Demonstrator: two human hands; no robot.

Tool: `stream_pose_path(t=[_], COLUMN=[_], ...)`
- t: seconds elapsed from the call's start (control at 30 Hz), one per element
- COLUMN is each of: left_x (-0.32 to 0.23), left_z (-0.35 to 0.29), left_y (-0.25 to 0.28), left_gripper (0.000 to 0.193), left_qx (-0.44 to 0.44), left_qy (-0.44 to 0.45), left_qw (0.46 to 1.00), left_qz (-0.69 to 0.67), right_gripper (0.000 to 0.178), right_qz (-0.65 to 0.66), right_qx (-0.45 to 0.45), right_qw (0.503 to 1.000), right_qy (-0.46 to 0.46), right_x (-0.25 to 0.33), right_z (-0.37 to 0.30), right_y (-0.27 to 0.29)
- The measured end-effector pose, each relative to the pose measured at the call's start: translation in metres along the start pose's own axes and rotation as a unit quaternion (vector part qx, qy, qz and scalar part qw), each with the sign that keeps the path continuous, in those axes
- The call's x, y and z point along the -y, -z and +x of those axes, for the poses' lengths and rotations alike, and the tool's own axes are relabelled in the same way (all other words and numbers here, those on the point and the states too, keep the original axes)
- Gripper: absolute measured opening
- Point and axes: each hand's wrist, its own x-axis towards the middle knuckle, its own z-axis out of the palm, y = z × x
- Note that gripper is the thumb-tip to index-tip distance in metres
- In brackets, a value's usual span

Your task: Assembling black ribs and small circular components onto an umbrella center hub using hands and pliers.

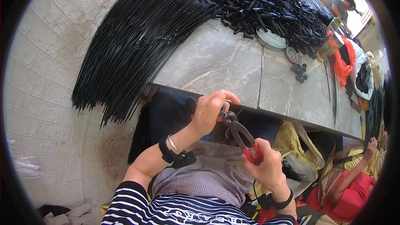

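Over my lap, just in front of the table edge, my right hand (pixel 266 164) is closed round the red handles of a pair of pincers (pixel 240 134). The dark jaws point up and left, to the fingers of my left hand (pixel 208 112). That hand pinches a small dark round piece (pixel 223 109) right at the jaws; its exact kind is too small to make out. My left index finger sticks out past it. Several similar-looking small black round pieces (pixel 299 71) lie on the grey marbled table (pixel 212 60).
A thick bundle of thin black rods (pixel 133 50) overhangs the table's left end. Behind lies a heap of short black tubes (pixel 266 6). Nearby stand a round tin (pixel 273 49), a small dish of metal bits (pixel 293 56) and a jar (pixel 329 49). A person in red (pixel 346 193) sits at right.
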Motion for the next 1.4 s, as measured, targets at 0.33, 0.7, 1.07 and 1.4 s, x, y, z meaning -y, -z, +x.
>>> stream_pose_path(t=[0.33, 0.7, 1.07, 1.4], left_x=[-0.007, -0.015, -0.025, -0.02], left_z=[-0.005, -0.006, -0.008, -0.008], left_y=[0.002, 0.0, 0.006, 0.012], left_gripper=[0.058, 0.06, 0.05, 0.048], left_qx=[0.039, 0.068, 0.033, 0.057], left_qy=[0.002, 0.031, 0.039, 0.029], left_qw=[0.998, 0.99, 0.997, 0.998], left_qz=[-0.043, -0.122, -0.051, -0.001], right_gripper=[0.046, 0.058, 0.051, 0.045], right_qz=[0.55, 0.787, 0.261, 0.196], right_qx=[0.3, 0.339, 0.123, 0.138], right_qw=[0.761, 0.479, 0.953, 0.967], right_qy=[-0.167, -0.19, 0.092, 0.086], right_x=[-0.008, -0.005, 0.009, 0.005], right_z=[-0.001, -0.016, -0.006, -0.008], right_y=[0.008, -0.017, -0.022, -0.017])
